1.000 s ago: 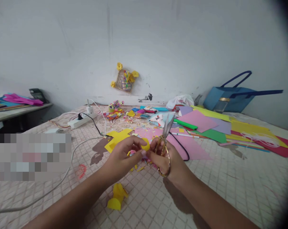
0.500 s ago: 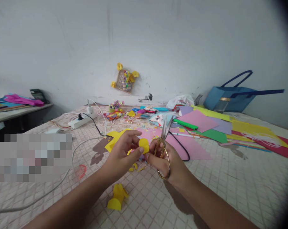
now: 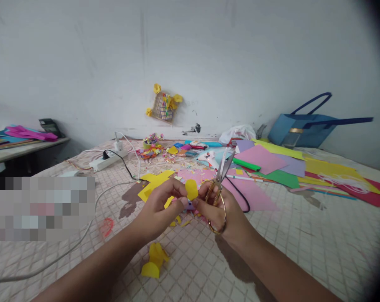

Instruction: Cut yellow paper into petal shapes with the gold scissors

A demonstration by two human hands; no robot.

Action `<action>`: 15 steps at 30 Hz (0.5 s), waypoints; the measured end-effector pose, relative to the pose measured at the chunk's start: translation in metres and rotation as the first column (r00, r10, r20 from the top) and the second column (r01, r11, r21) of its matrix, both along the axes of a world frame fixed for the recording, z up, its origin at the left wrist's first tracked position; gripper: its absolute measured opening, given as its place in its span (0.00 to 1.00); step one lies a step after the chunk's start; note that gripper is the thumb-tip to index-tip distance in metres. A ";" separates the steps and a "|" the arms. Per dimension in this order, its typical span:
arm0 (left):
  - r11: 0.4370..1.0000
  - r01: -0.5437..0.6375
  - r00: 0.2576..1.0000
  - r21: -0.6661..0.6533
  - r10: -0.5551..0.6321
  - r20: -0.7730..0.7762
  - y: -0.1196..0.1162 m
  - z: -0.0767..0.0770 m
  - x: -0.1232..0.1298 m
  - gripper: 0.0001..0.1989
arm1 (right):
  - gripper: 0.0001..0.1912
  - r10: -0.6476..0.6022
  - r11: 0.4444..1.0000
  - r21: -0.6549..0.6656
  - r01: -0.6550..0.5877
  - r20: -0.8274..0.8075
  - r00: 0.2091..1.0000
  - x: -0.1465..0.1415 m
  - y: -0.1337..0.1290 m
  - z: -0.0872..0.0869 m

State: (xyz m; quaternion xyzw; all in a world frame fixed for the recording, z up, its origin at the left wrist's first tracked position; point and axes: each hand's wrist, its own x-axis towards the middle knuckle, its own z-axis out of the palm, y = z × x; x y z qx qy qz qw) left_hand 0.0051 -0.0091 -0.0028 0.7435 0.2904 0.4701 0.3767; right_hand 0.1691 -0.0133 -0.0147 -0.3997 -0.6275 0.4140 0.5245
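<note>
In the head view, the only one, the left hand (image 3: pixel 160 206) is half curled, its thumb and index finger nearly closed at the left edge of a small yellow paper piece (image 3: pixel 191 189), which it seems to pinch lightly. The right hand (image 3: pixel 233 219) is closed around gold-handled scissors (image 3: pixel 219 179); its thumb and fingertips come to the piece's lower right side, but whether they also grip it, I cannot tell. The scissors point up and away, their blades slightly apart, probably so that they stay in the hand while the fingertips remain free for the paper. The piece is raised between the two hands, above the table (image 3: pixel 190 272), perhaps because it is so small that both sides need support. It looks bright yellow, rounded at the top, a little narrower towards the bottom, with a plain surface. Yellow cut pieces (image 3: pixel 156 255) lie nearer the person, apart from the yellow sheet (image 3: pixel 150 181) behind the left hand, maybe to keep them from mixing.
</note>
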 end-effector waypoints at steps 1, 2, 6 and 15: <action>1.000 0.010 0.999 -0.018 -0.009 0.047 0.000 -0.001 0.001 0.03 | 0.09 -0.005 1.000 -0.009 0.005 0.001 1.000 0.000 0.000 0.000; 0.999 0.018 0.996 -0.037 -0.015 0.091 0.001 -0.003 0.002 0.05 | 0.09 -0.010 1.000 -0.021 0.009 -0.002 1.000 -0.001 -0.001 0.001; 0.996 0.010 0.990 -0.085 0.002 0.139 0.002 -0.004 0.005 0.11 | 0.09 0.018 0.998 -0.067 -0.019 -0.027 0.999 -0.003 -0.005 0.004; 0.993 -0.001 0.991 -0.120 0.017 0.130 0.002 0.000 0.007 0.07 | 0.08 0.027 0.996 -0.088 -0.028 -0.013 1.000 -0.003 -0.007 0.004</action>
